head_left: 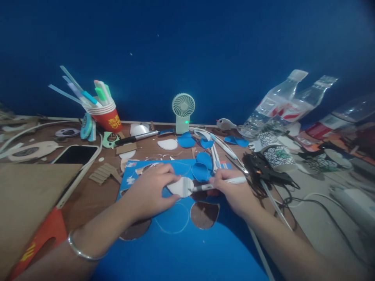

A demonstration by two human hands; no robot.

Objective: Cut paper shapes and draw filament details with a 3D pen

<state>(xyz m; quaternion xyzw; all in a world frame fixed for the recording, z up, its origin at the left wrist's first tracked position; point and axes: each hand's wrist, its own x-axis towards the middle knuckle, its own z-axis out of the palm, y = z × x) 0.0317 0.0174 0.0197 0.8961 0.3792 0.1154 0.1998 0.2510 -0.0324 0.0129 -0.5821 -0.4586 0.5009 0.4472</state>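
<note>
My left hand pinches a small white rounded cutout between thumb and fingers, above a blue sheet. A grey band crosses the cutout's right part. In my right hand is a white marker, its tip touching or very near the grey band. Just beyond my right hand lie blue paper discs. The blue sheet has holes cut through it, one of them a round hole showing brown table, and a drawn circle below the cutout.
A red paper cup of pens stands back left, a small fan back centre. Plastic bottles lean at back right. A black glue gun with cables lies right. Cardboard and a phone lie left.
</note>
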